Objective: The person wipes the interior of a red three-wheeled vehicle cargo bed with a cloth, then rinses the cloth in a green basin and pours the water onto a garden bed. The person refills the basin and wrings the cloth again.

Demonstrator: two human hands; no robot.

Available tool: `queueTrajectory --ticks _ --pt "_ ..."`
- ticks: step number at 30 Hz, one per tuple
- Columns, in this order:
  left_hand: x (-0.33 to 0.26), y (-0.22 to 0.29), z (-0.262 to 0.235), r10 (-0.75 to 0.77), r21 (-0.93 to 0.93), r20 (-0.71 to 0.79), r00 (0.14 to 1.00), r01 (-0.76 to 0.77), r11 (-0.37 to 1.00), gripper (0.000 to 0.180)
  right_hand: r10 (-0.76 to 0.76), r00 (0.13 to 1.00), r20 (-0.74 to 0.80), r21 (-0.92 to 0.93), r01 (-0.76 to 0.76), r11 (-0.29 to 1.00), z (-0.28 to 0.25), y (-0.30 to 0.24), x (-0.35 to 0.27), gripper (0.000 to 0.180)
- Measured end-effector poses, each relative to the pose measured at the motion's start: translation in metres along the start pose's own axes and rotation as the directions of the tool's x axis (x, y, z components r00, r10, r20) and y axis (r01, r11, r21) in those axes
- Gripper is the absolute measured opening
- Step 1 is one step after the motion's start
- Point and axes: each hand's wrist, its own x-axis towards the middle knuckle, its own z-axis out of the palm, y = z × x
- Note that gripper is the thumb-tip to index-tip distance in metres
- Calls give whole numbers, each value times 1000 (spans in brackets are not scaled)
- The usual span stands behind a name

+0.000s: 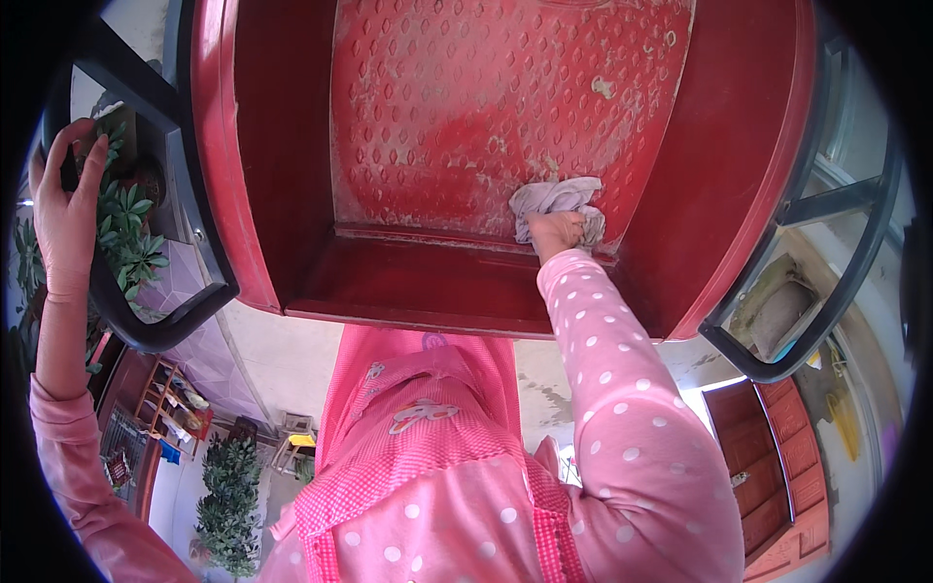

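Note:
A red tub-like cargo bed [413, 277] spans the upper middle, with a studded floor [466, 117] marked by pale dirt and scuffs. My right hand [557, 233] is closed on a crumpled, greyish cleaning cloth [559, 197]. It presses the cloth against the studded floor, at the near right corner by the front wall. Off to the left, my left hand [66, 228] curls its fingers and thumb around the black side rail [146, 335] of the bed. Part of that grip is hidden behind the hand.
A second black rail [773, 369] juts out on the right side. Leafy potted plants [131, 233] stand beyond the left rail, and another bushy plant [228, 500] is lower left. A reddish wooden door [748, 457] shows at lower right. My pink apron [418, 428] hangs close to the bed's near edge.

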Motion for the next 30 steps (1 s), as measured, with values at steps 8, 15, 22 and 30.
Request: queueTrajectory --ticks 8,15,22,30 --pt "2 1 -2 50 -26 -8 999 -50 998 26 -22 997 -78 147 33 989 18 2 -7 68" --pt "2 -1 -1 58 -67 7 998 -57 996 26 -126 992 -24 182 128 975 12 16 16 51" --pt "4 2 5 -29 -33 13 999 29 999 28 -513 769 381 511 287 810 -32 76 91 44" --pt "8 -15 12 -23 -130 57 998 30 991 33 -563 342 752 460 339 821 -74 46 48 52"
